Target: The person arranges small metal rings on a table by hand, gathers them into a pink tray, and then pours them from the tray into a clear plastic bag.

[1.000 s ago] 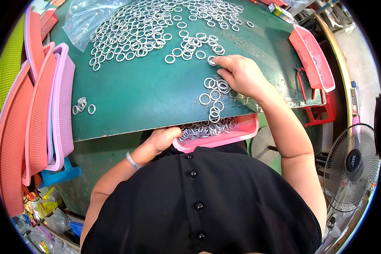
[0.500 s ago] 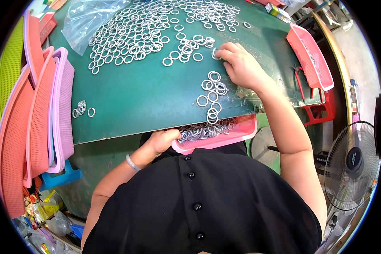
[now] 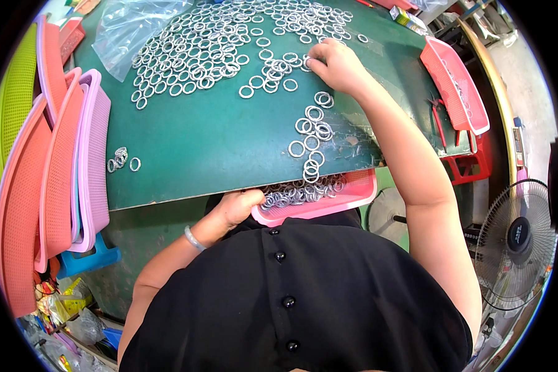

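My left hand [image 3: 239, 208] is closed on the left rim of a pink plastic basket [image 3: 363, 189], which sits against my lap just under the table's front edge. Many silver rings [image 3: 294, 193] fill the basket. Over the table, my right hand [image 3: 338, 65] has its thumb and fingers bent together on a silver ring [image 3: 306, 61], partly hidden by the fingertips. That ring lies at the right end of a small cluster of rings [image 3: 273, 74]. Closer to me, a loose line of overlapping rings [image 3: 312, 144] runs down to the table edge above the basket.
A large spread of rings [image 3: 192, 53] covers the far part of the green table [image 3: 198, 142], beside a clear plastic bag [image 3: 127, 34]. Stacked baskets [image 3: 93, 161] stand at left. Red-handled pliers [image 3: 439, 124], another pink basket [image 3: 456, 84] and a fan [image 3: 518, 235] are at right.
My right hand has moved away from me and slightly left, to the small cluster. A couple of rings now lie at the far end of the loose line. My left hand stays put.
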Available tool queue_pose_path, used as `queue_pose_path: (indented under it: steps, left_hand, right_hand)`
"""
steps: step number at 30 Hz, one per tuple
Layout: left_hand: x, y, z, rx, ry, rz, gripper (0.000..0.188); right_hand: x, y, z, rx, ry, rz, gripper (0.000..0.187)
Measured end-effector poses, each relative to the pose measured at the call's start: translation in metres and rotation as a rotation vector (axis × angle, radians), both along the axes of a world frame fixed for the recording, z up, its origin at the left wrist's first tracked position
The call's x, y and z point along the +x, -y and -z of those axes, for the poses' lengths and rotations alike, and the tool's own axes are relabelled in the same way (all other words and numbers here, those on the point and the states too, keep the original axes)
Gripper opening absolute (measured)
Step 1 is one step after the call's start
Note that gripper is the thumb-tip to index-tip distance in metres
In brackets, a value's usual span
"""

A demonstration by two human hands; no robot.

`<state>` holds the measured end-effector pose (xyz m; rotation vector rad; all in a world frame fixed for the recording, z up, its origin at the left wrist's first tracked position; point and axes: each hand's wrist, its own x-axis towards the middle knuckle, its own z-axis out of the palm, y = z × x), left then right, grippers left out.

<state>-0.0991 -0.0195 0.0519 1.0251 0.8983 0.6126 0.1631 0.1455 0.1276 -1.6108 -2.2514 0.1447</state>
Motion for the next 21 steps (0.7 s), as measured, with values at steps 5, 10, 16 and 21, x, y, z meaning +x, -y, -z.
queue_pose_path:
  steps: [5, 10, 16, 21]
  left_hand:
    - [-0.002, 0.000, 0.014, -0.010, 0.032, 0.006, 0.032]
    - [-0.003, 0.002, 0.012, -0.036, 0.006, 0.003, 0.033]
    - [-0.002, 0.000, 0.009, 0.026, 0.023, 0.024, 0.027]
    - [0.002, 0.001, 0.004, -0.004, 0.073, -0.043, 0.024]
  right_hand:
    - [0.007, -0.009, 0.003, -0.032, -0.070, 0.006, 0.019]
    - [0.017, 0.010, -0.017, -0.226, -0.057, -0.023, 0.015]
    - [0.021, 0.020, -0.038, -0.242, 0.005, -0.336, 0.027]
    - [0.004, 0.013, -0.014, -0.061, 0.037, -0.299, 0.025]
